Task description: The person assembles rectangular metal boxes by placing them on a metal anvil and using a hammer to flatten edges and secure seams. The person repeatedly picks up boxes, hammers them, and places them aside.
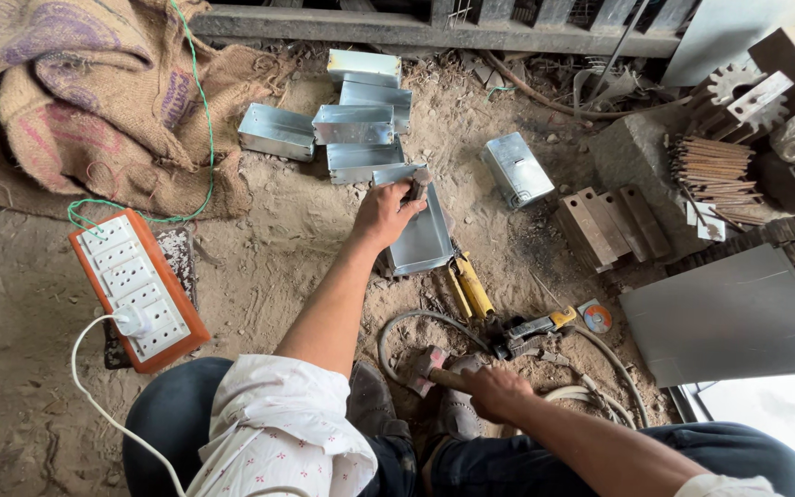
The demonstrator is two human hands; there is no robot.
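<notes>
My left hand [384,213] reaches forward and grips a small dark tool [417,185] at the rim of an open galvanised metal box [420,241] that lies on the dirt floor. Nearer my knees, my right hand [499,391] is closed around the wooden handle of a hammer [430,366], whose head rests low by my shoe [372,398]. Several more folded metal boxes [353,124] are stacked just beyond the left hand.
An orange and white power strip [140,290] with a white plug lies at the left, burlap sacks [85,101] behind it. Yellow-handled pliers [469,287], a hose [416,322], wooden blocks [609,225], a lone metal box [515,168] and a grey sheet [729,313] lie to the right.
</notes>
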